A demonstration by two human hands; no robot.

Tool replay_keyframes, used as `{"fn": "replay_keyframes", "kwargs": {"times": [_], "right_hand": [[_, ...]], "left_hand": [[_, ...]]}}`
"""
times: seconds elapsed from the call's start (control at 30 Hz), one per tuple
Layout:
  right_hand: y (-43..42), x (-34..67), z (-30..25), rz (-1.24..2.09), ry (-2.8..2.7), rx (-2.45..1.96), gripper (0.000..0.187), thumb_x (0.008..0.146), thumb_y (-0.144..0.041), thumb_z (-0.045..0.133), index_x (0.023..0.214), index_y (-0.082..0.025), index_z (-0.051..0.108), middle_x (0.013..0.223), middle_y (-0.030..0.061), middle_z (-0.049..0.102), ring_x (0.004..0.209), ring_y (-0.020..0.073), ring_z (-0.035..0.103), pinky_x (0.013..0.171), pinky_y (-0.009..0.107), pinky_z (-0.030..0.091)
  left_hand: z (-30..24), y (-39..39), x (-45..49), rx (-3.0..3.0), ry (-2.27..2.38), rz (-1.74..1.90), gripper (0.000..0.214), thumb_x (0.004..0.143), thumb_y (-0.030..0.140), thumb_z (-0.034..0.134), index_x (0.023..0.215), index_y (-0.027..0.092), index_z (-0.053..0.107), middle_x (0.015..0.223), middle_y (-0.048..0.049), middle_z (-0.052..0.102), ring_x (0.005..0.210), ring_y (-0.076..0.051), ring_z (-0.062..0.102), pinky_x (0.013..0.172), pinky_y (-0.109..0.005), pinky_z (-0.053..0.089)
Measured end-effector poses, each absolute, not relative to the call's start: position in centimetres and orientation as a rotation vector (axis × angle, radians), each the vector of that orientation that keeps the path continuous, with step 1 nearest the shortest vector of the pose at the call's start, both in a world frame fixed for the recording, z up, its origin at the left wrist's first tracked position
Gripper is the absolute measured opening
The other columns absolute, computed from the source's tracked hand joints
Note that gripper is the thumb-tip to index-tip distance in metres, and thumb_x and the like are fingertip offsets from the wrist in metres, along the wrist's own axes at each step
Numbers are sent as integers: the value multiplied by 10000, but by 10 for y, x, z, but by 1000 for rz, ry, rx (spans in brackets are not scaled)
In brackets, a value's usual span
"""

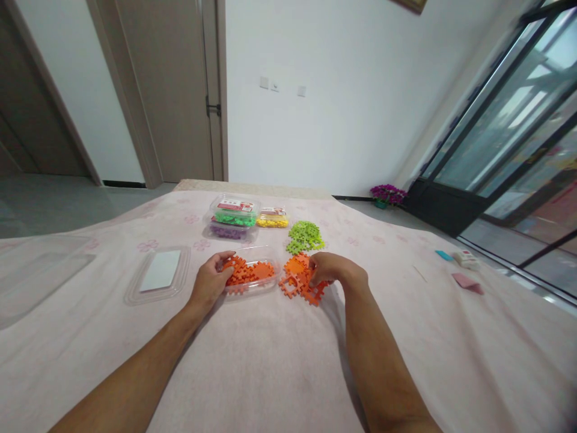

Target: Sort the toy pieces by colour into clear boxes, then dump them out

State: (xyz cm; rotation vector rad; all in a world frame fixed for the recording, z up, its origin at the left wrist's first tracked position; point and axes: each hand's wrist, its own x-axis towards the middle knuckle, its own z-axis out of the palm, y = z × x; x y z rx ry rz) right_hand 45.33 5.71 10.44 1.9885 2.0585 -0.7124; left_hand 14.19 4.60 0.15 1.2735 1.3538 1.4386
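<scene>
A clear plastic box (255,291) holds orange interlocking toy pieces (262,270) with notched edges. My left hand (211,281) is closed round the left end of that box, thumb on the near side by the orange pieces. To the right of the box, more orange pieces lie in a loose pile (292,284) on the cloth. Over the right side of this pile, my right hand (336,268) bends down with its fingers pinched at an orange piece; its fingertips are partly hidden. Just behind lies a heap of lime-green pieces (305,236).
Stacked lidded boxes of green (234,218) and purple pieces (226,231) stand at the back, beside a box of yellow pieces (272,222). A clear lid with a white card (160,270) lies left. Small blue (444,255) and pink items (467,282) lie far right on the pink tablecloth (270,373).
</scene>
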Motion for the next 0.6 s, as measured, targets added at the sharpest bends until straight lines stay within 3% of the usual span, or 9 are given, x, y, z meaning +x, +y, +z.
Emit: {"fn": "replay_keyframes", "kwargs": {"times": [0.13,0.33,0.6], "right_hand": [[50,453,118,-642,2284,1941,150,596,-195,734,713,-183,640,624,-17,613,575,126,545,537,234,343],[47,444,133,-759,2778,2194,106,730,-248,635,812,-181,641,714,-10,628,643,122,549,581,228,379],[61,387,99,-1389,3077,1979,178,788,-291,661,914,-166,663,803,10,693,714,137,631,674,252,488]], "left_hand": [[6,44,143,1291,1366,1435,430,659,223,674,1083,164,707,1070,-106,733,966,-243,679,917,-415,516],[11,40,146,1302,1364,1415,423,662,242,690,1075,150,697,1046,-113,734,930,-244,677,862,-400,528],[11,41,145,1343,1401,1383,417,687,227,665,1098,161,699,1062,-95,730,961,-228,670,903,-377,507]]}}
